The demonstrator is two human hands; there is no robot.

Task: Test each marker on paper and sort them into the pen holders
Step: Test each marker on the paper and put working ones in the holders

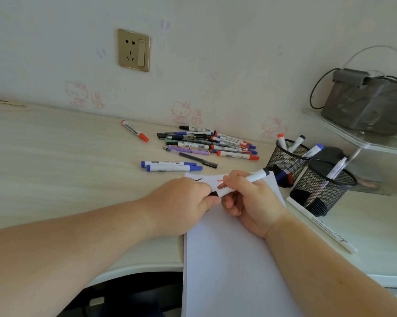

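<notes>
Over the top of a white paper sheet (234,259), my right hand (250,202) grips the white barrel of a black marker (253,178). My left hand (183,202) pinches its black cap end at the lower left. A black scribble and a red scribble show on the paper beside my hands. A pile of several markers and pens (209,143) lies near the wall. Two blue markers (170,166) lie in front of the pile, and a red marker (134,130) sits apart to the left. Two black mesh pen holders stand at the right: the far one (288,161) holds several markers, the near one (318,191) holds a pen.
A white pen (318,223) lies on the desk right of the paper. A clear shelf (362,138) at the far right carries a grey bag (364,101) with cables. The wall has a socket (133,50). The desk's front edge curves just below my left forearm.
</notes>
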